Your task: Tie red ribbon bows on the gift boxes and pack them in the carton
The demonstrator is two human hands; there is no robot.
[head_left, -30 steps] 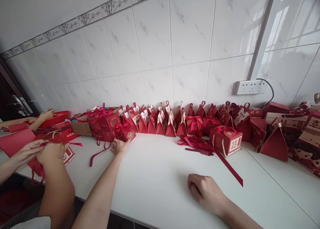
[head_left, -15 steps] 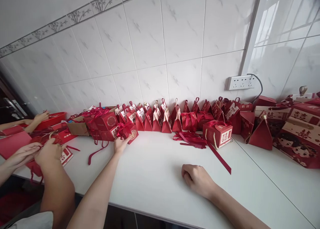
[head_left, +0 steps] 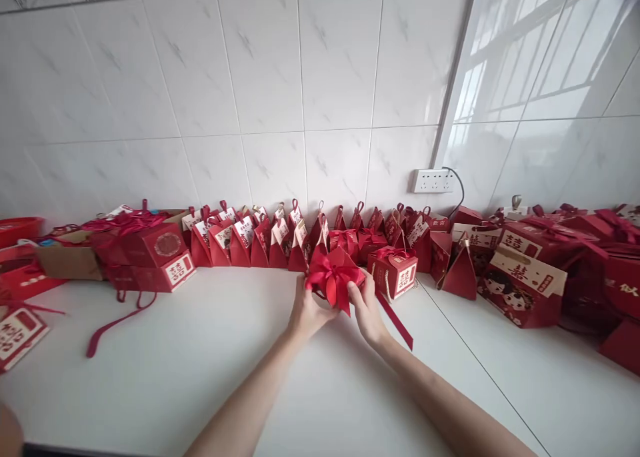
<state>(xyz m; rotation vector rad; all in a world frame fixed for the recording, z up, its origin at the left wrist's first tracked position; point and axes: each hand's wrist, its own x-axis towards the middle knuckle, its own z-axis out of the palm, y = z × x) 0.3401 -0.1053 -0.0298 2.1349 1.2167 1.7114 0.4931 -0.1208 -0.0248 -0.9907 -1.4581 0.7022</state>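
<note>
A small red gift box topped with a large ribbon bow (head_left: 334, 280) is between my two hands, over the middle of the white table. My left hand (head_left: 309, 316) is closed around its left side, fingers partly hidden behind the box. On the other side my right hand (head_left: 369, 308) grips it, thumb against the bow. Just right of my right hand stands another red gift box (head_left: 395, 272) with a cream panel and rope handles. A dark red ribbon (head_left: 397, 320) trails from beside it across the table.
Several red tent-shaped boxes (head_left: 240, 244) line the tiled wall. Stacked red boxes (head_left: 150, 260) with loose ribbons stand to the left, beside an open brown carton (head_left: 70, 257). More boxes (head_left: 523, 287) crowd the right. A power strip (head_left: 434, 180) is on the wall.
The bow-topped box has moved right with my left hand, to the table's middle. My right hand, earlier a loose fist on the table, now grips it too. The view has turned right.
</note>
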